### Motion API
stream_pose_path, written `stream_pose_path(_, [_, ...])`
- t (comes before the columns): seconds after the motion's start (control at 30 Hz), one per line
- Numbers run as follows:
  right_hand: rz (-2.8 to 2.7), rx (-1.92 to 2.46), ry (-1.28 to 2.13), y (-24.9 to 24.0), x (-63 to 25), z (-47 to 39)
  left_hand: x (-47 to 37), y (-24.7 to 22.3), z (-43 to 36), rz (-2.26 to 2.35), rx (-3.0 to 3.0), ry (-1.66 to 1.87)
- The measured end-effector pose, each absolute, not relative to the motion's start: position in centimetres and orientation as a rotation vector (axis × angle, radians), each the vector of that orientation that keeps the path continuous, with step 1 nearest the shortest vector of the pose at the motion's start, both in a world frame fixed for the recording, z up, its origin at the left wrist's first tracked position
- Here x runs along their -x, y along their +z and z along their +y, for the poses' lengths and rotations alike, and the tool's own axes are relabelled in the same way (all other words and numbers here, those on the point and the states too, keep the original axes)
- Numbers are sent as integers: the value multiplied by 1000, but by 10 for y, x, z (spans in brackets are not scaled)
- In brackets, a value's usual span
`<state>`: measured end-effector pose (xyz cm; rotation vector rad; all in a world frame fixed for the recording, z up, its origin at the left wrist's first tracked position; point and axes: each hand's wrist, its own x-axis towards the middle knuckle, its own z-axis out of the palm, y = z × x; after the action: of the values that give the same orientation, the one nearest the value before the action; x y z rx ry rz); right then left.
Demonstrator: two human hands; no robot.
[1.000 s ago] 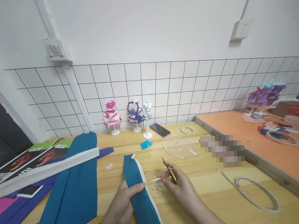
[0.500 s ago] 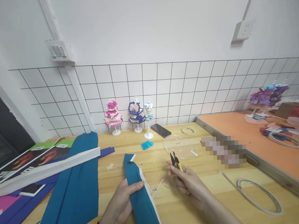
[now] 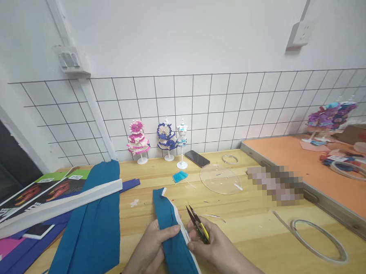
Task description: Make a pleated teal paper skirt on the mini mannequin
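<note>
While left hand point(image 3: 149, 246) grips teal fabric point(image 3: 174, 254), snips point(image 3: 204, 231) in right hand point(image 3: 216, 242).

Left fingers point(image 3: 170, 233) pinched, right hand point(image 3: 206, 238) curled close beside

Light wood tabletop point(image 3: 252, 231), grain visible. Back edge: three mini dress-form stands, pink point(image 3: 138, 141), purple-and-cream point(image 3: 167, 141), white point(image 3: 181, 133), all upright; black smartphone point(image 3: 197, 158) beside them, then small coil point(image 3: 230, 164). Mid: teal pleated piece point(image 3: 180, 177) near clear round disc point(image 3: 214, 186), scraps on it. Right: larger pale coil point(image 3: 338, 242), one end sticking out; pixelated item point(image 3: 274, 183), can't ID. Left: printed sheets point(image 3: 27, 200), purple strips point(image 3: 131, 184), wide teal fabric point(image 3: 99, 239), white strip point(image 3: 82, 200) across it. White scrap point(image 3: 134, 203) near fabric. Adjacent orange tabletop point(image 3: 285, 156), metal-edged: decorated stands point(image 3: 332, 119), fabric bits, another coil point(image 3: 352, 179).
</note>
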<state>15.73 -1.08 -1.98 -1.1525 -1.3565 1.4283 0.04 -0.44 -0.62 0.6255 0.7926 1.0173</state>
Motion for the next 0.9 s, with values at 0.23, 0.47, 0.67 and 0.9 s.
stream_pose_path(0.23, [-1349, 1178, 1312, -20, -173, 1, 2, -9, -3, 849, -651, 1011])
stream_pose_path(0.47, [-1465, 1333, 1066, -24, -187, 12, 2, -9, -4, 912, -632, 981])
stream_pose_path(0.67, [-1455, 1330, 1001, -19, -190, 12, 0, -6, -4, 911, -646, 984])
stream_pose_path(0.9, [-1402, 1089, 1470, -23, -169, -3, 0, -11, -6, 817, -676, 969])
